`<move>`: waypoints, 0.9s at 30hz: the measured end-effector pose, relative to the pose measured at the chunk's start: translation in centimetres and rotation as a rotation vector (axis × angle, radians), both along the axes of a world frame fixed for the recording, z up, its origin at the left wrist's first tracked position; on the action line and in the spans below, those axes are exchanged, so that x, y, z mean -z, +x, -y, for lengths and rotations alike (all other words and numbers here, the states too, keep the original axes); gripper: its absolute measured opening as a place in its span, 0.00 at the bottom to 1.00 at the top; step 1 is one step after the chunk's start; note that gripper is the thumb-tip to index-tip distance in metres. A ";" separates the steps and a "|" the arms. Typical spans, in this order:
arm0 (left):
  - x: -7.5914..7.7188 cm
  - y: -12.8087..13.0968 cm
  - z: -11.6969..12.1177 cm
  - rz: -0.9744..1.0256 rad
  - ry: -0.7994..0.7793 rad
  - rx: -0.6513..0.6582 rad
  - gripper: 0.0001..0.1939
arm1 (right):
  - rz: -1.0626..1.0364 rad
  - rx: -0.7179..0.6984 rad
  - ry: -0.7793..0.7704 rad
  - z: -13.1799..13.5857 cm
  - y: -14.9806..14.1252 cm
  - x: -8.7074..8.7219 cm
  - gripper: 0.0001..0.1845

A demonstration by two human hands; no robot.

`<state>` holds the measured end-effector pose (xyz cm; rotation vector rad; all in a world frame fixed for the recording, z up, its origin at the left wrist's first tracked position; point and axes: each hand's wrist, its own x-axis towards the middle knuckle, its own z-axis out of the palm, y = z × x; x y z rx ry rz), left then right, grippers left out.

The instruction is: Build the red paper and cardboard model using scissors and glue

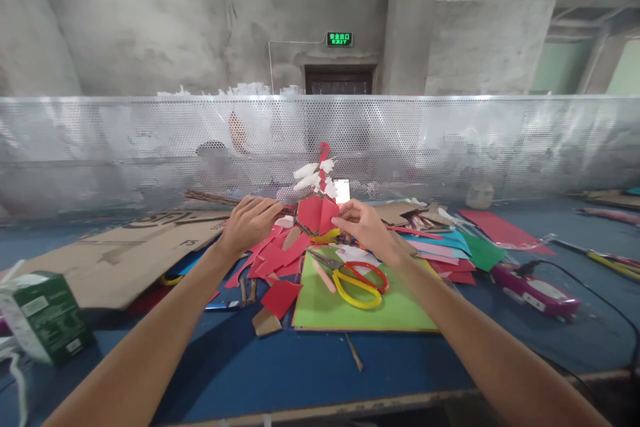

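Note:
A folded red paper shape [310, 215] stands upright in the middle, with a red hooked strip [324, 153] and white feather-like pieces [306, 172] above it. My right hand [367, 227] pinches the right edge of the red shape between thumb and fingers. To its left, my left hand [253, 220] is curled with the fingertips turned away, so what they grip is hidden. Thin brown twigs [213, 197] lie just behind that hand. Scissors [357, 283] with red and yellow handles rest on a green sheet [400, 317] below the hands.
Red paper scraps [280, 297] are strewn on the blue table [240, 373]. Cardboard [120, 257] and a green box [47, 317] are at left. Coloured sheets [435, 247] and a purple device [535, 290] with a black cable lie right. A perforated metal screen [425, 147] stands behind.

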<state>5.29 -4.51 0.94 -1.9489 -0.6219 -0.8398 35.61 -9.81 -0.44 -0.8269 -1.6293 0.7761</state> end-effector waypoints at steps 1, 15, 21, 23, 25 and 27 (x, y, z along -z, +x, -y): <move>0.1 0.0 -0.1 -0.004 -0.009 -0.003 0.08 | -0.004 0.000 -0.009 0.1 0.0 -0.1 0.18; 0.3 0.4 -0.1 -0.003 -0.038 0.008 0.08 | -0.029 0.003 -0.047 -0.3 -0.4 0.7 0.20; 0.3 0.4 -0.2 0.005 -0.035 0.034 0.08 | -0.109 -0.004 -0.071 -0.7 -1.2 1.1 0.21; 0.4 0.4 -0.2 0.002 -0.030 0.032 0.08 | -0.115 0.004 -0.068 -0.8 -1.3 1.3 0.21; 0.4 0.4 -0.2 0.000 -0.025 0.033 0.07 | -0.111 0.008 -0.054 -1.0 -1.3 1.5 0.21; 0.4 0.4 -0.2 0.001 -0.022 0.034 0.07 | -0.112 0.001 -0.038 -1.2 -1.3 1.6 0.20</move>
